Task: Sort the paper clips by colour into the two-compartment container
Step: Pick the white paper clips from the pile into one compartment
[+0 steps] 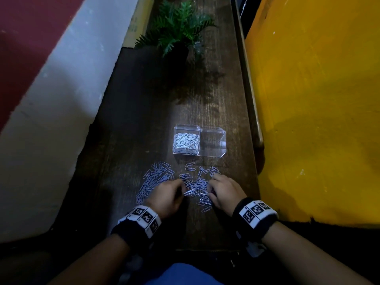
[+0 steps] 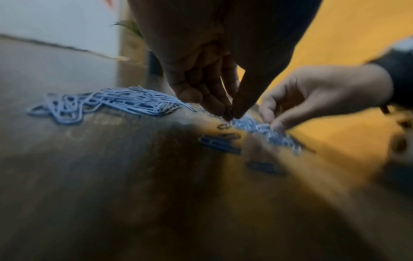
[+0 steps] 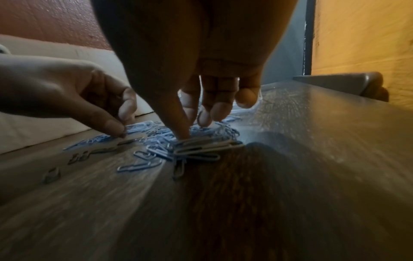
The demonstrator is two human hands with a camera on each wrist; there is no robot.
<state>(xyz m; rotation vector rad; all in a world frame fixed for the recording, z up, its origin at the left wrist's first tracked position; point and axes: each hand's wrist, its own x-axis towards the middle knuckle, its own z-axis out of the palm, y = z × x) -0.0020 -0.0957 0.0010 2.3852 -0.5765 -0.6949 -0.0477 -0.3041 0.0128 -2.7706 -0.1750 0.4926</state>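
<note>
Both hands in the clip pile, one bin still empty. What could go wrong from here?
1. White clips lie tangled among blue ones in the middle pile; a pinch by the left hand or right hand may drag both colours.
2. The dim light makes pale blue and white look alike.
3. The blue pile lies close, so stray clips could slide back in.

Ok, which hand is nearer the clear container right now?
Right. The right hand sits just below the container, under its empty compartment; the left hand is lower and further left.
</note>
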